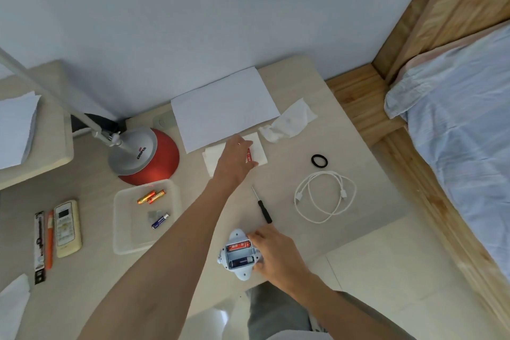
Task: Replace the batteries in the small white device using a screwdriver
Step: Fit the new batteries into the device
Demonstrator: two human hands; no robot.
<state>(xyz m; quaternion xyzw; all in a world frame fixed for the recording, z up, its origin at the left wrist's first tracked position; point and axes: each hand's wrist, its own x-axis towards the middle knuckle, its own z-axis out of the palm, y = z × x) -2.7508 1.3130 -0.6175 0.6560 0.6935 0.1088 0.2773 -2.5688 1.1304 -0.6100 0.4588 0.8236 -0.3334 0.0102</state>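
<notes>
The small white device (239, 254) lies near the table's front edge with its battery compartment uncovered; two batteries sit inside, one red and one dark. My right hand (271, 251) grips its right side. My left hand (237, 159) reaches far over a white napkin (262, 150) and its fingers close around a red battery (250, 154) lying there. A small black-handled screwdriver (262, 205) rests on the table between the two hands, touched by neither.
A clear plastic tray (129, 226) at left holds two orange batteries (151, 196) and a blue one (160, 221). Around are a red lamp base (149, 157), white paper (223, 107), crumpled tissue (289, 121), white cable (325, 196), black ring (319, 160), remote (67, 228).
</notes>
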